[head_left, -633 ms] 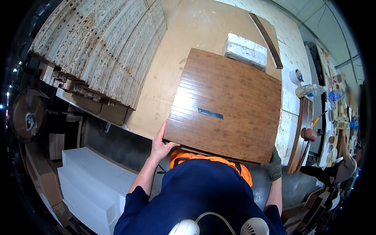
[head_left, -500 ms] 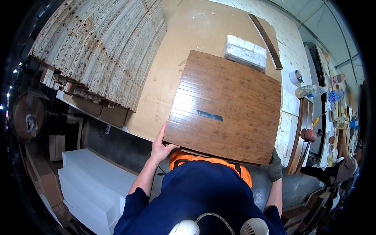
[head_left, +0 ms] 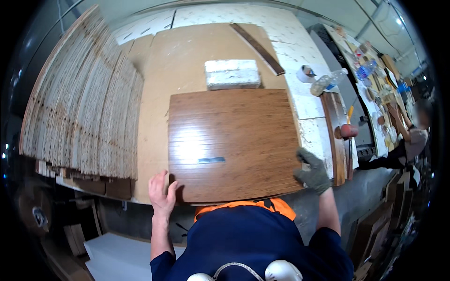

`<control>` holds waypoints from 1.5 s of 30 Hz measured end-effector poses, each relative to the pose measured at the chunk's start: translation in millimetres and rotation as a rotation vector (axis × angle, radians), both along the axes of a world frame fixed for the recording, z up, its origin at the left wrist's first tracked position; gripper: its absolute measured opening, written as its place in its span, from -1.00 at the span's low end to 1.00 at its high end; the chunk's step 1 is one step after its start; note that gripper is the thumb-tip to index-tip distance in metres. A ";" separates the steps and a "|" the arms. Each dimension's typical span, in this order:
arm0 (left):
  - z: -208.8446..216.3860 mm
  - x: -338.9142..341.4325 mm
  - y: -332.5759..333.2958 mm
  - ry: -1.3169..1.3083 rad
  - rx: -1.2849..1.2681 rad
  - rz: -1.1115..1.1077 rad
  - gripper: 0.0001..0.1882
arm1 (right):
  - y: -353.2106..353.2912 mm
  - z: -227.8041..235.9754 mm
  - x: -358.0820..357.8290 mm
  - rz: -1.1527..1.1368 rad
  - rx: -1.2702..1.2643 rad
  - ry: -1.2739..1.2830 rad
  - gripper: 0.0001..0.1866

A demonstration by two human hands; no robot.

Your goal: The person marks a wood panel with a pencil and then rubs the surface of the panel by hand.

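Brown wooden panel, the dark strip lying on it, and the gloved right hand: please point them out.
Brown wooden panel [head_left: 241, 140], head view: middle of its top.
Dark strip [head_left: 212, 160], head view: its upper face.
Gloved right hand [head_left: 316, 173], head view: back of the hand.

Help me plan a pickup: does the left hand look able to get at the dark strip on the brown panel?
Likely yes: the left hand is open by the brown panel, with nothing between it and the dark strip.
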State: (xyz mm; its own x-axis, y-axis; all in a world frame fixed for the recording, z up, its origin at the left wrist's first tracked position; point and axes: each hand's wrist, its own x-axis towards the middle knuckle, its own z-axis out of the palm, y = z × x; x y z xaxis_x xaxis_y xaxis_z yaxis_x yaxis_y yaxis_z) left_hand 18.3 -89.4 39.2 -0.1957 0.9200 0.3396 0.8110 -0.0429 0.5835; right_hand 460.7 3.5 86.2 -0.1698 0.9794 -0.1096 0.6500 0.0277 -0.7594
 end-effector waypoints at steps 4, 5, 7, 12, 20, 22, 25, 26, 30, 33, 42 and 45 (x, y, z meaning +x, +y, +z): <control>19.0 45.5 57.2 0.198 0.001 -0.278 -0.54 | -8.4 -20.5 -17.4 0.112 0.078 -0.065 -0.38; 18.4 54.7 68.5 0.221 -0.026 -0.334 -0.52 | -10.8 -23.8 -18.0 0.142 0.085 -0.106 -0.37; 11.7 64.6 84.0 0.297 -0.065 -0.395 -0.54 | -16.2 -31.8 -13.9 0.137 0.069 -0.104 -0.36; -8.6 60.8 89.6 0.289 0.036 -0.434 -0.73 | -27.4 -36.3 -7.8 0.082 0.067 -0.091 -0.40; -7.4 67.0 102.1 0.164 -0.061 -0.442 -0.81 | -35.8 -38.0 -13.7 -0.023 0.061 0.005 -0.45; -6.8 64.7 101.1 0.151 -0.069 -0.428 -0.82 | -32.7 -32.8 -19.6 -0.005 0.065 0.000 -0.45; -4.5 65.1 100.0 0.134 -0.049 -0.400 -0.82 | -29.4 -26.1 -25.4 0.029 0.104 -0.041 -0.46; -2.7 65.2 98.6 0.132 -0.038 -0.386 -0.82 | -26.7 -23.5 -27.8 0.049 0.122 -0.060 -0.46; -2.2 67.7 92.1 0.092 -0.014 -0.344 -0.80 | -18.9 -21.6 -42.7 0.080 0.188 -0.021 -0.50; 7.2 85.3 78.8 -1.027 -0.270 -0.090 -0.82 | -13.2 -28.2 -69.5 0.051 0.133 0.275 -0.54; 20.6 102.8 31.6 -2.213 -0.439 -0.333 -0.74 | 7.9 17.6 -186.2 0.443 -0.509 0.661 -0.65; 37.4 97.8 27.0 -2.136 -0.317 -0.173 -0.77 | 13.0 13.4 -208.3 0.527 -0.510 0.690 -0.68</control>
State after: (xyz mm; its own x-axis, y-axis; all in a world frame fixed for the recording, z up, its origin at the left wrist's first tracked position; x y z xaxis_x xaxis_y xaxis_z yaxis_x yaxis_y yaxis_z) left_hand 116.1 -62.4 76.6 0.1004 0.9317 -0.3492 -0.9058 0.2308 0.3553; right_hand 252.4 16.5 99.5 -0.7526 0.6244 -0.2091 0.0622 -0.2487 -0.9666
